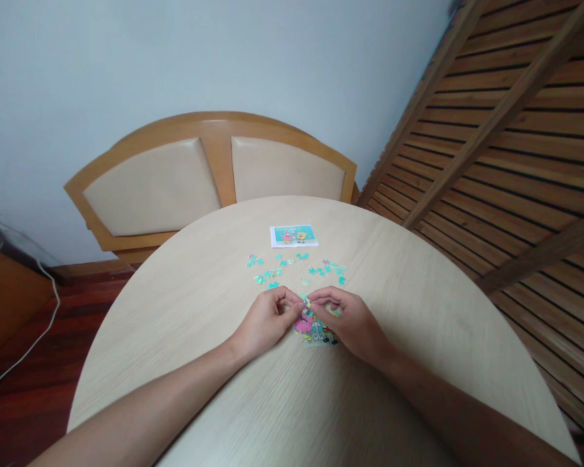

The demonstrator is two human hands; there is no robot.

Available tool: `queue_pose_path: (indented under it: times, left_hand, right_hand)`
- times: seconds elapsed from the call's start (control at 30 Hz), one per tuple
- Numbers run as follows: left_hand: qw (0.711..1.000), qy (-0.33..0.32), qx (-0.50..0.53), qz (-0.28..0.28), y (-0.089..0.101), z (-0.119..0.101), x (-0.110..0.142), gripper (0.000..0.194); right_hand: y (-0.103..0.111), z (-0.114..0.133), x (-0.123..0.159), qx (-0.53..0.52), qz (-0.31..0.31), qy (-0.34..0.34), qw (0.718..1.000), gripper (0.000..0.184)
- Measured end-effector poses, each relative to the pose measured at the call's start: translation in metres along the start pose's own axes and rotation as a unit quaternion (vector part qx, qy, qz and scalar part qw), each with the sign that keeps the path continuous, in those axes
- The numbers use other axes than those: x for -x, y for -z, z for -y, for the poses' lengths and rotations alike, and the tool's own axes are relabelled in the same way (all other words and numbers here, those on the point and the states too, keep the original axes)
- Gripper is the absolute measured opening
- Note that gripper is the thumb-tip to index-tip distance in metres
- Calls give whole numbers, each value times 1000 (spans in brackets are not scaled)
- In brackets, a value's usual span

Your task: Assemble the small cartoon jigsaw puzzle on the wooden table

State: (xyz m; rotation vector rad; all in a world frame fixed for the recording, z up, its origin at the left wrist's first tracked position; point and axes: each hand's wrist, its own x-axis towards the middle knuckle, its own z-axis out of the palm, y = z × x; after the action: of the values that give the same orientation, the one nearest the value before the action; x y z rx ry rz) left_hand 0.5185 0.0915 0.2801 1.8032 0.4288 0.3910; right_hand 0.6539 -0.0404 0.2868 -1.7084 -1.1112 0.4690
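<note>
A partly joined jigsaw puzzle (310, 327) with pink and teal cartoon figures lies on the round pale wooden table (214, 272). My left hand (267, 321) and my right hand (346, 321) meet over its top edge, fingers curled in a pinch around a small puzzle piece (306, 302). The hands hide much of the joined part. Several loose teal pieces (296, 269) are scattered just beyond my fingers. Farther back lies a small reference picture card (293, 235).
A wooden bench with two beige padded backs (214, 175) stands behind the table against a pale wall. Slatted wooden panels (516, 143) lean at the right. A white cable (39, 324) runs over the dark red floor at the left.
</note>
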Motion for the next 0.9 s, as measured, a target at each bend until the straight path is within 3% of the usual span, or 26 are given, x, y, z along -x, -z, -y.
queue_pose_path:
  times: [0.2, 0.37, 0.43, 0.53, 0.6, 0.73, 0.9]
  left_hand:
    - [997, 15, 69, 27, -1, 4, 3, 23]
    - [998, 10, 14, 61, 4, -2, 5, 16]
    - [996, -22, -52, 76, 13, -7, 6, 16]
    - [963, -120, -229, 74, 29, -16, 8, 18]
    - [928, -179, -304, 121, 38, -21, 8, 27]
    - [883, -233, -348, 211, 44, -23, 7, 30]
    - [877, -243, -351, 222, 43, -16, 6, 28]
  right_hand:
    - [0, 2, 1, 25, 12, 14, 1000, 12]
    - [0, 2, 3, 13, 22, 3, 1000, 11]
    - [1, 3, 4, 9, 35, -6, 999, 10]
    - [0, 4, 8, 12, 57, 3, 998, 9]
    - [-2, 5, 12, 18, 70, 17, 997, 11]
    - [-8, 2, 17, 62, 71, 87, 992, 17]
    - [-12, -3, 18, 118, 64, 133, 982, 21]
